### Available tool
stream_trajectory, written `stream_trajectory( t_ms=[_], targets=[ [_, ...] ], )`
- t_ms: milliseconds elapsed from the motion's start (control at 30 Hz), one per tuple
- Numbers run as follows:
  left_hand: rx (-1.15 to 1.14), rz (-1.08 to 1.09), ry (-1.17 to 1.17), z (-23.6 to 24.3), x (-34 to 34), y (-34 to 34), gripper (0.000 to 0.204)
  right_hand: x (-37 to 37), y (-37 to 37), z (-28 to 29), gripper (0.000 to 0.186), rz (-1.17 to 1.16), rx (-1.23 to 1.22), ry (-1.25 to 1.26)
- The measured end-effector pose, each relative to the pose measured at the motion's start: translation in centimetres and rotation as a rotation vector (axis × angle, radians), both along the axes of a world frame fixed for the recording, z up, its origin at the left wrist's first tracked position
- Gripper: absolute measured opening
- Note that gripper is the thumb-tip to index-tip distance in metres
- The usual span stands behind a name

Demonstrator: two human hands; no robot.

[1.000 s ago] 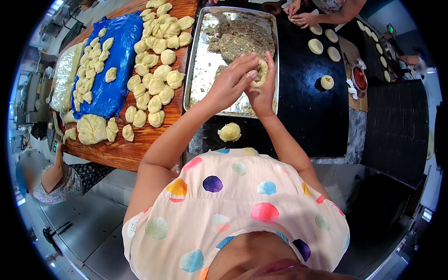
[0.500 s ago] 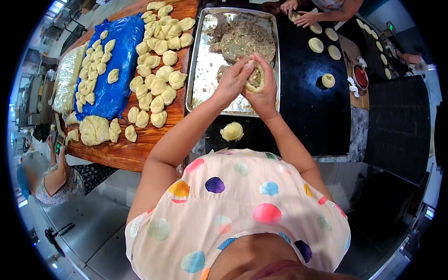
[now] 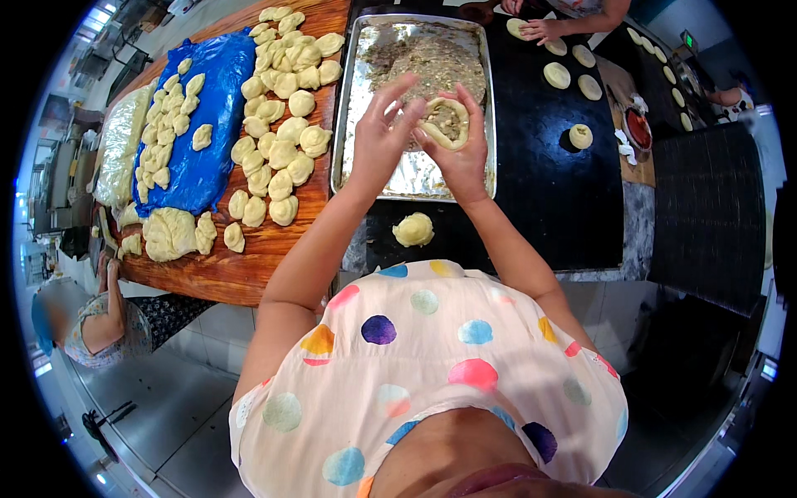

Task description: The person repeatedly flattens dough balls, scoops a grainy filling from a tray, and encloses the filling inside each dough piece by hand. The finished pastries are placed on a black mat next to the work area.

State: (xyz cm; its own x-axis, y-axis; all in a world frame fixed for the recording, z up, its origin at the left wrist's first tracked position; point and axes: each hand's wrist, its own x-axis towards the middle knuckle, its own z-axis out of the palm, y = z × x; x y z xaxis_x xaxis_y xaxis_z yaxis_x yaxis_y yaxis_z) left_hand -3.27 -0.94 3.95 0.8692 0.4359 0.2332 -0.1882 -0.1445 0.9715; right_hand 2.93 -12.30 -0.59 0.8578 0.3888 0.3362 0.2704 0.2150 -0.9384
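Over a metal tray (image 3: 342, 145), my right hand (image 3: 462, 159) cups a round piece of dough (image 3: 446, 143) filled with minced filling. Its rim stands up around the filling, which shows in the middle. My left hand (image 3: 383, 141) is beside it on the left, fingers apart and stretched, the thumb close to the dough's edge; I cannot tell whether it touches. Behind my hands, a flattened mound of chunky minced filling (image 3: 440, 62) lies in the tray. Just in front of the tray, a single dough ball (image 3: 413, 230) sits on the black surface.
Left stands a wooden table (image 3: 241, 278) with many dough pieces (image 3: 282, 155) and a blue plastic sheet (image 3: 217, 108). Right is a black worktop (image 3: 531, 207) with flattened rounds (image 3: 557, 76), a filled bun (image 3: 580, 136) and a bowl of red sauce (image 3: 638, 129). Another person's hands (image 3: 544, 31) press dough there.
My left hand has come off the dough and opened, its fingers lifting away to the left. The dough stays in my right hand, more of its filling showing. The other person's hands have shifted slightly.
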Motion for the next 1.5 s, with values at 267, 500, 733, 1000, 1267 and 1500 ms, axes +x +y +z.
stream_trajectory(
  t_ms=[267, 500, 733, 1000, 1267, 1500],
  targets=[
    [-0.521, -0.200, 0.164, -4.6, 0.6, -0.7, 0.042, -0.1, -0.8, 1.1, 0.076, 0.046, -0.269, -0.394],
    [-0.890, -0.291, 0.159, -2.9, 0.4, -0.4, 0.051, -0.9, -0.1, -0.8, 0.081, -0.006, -0.056, -0.074],
    [-0.666, -0.521, 0.387, -1.1, 0.2, -0.2, 0.063, 0.9, -2.7, 0.5, 0.086, 0.188, -0.265, -0.303],
    [-0.704, -0.546, 0.376, -2.1, -0.6, -0.5, 0.064, 1.1, -3.4, 3.1, 0.077, 0.167, -0.291, -0.543],
    [-0.771, -0.477, 0.294, -2.3, 0.3, -1.4, 0.061, 1.7, -2.5, 2.0, 0.067, 0.135, -0.251, -0.517],
    [-0.635, -0.468, 0.345, -2.3, 0.9, -1.4, 0.067, 1.3, -3.2, 2.2, 0.053, 0.065, -0.146, -0.405]
  ],
)
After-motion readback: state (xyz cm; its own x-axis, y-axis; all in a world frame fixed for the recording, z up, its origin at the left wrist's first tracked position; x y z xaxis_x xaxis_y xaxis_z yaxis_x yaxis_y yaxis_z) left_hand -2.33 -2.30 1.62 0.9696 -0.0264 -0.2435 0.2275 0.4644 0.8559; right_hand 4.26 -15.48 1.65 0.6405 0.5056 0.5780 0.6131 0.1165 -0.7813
